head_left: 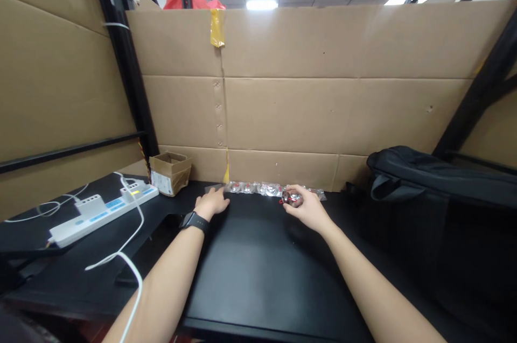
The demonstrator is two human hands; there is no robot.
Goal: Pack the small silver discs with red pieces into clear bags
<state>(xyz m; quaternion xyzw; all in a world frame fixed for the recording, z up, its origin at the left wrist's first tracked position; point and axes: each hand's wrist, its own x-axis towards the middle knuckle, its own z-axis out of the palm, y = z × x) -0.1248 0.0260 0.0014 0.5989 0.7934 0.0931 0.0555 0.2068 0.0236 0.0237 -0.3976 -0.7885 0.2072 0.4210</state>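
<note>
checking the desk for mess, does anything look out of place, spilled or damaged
Nothing looks spilled; the clear plastic packets lie in a row. One oddity: a loose white cable crosses in front of the left forearm, where it might snag. The cardboard wall has a small blemish toward the right.

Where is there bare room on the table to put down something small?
The widest bare patch of table lies between the left arm and right arm, nearer than the packets along the cardboard wall. Crowded: the left side, with power strip, cable and box; the right side, filled by the black bag.
</note>
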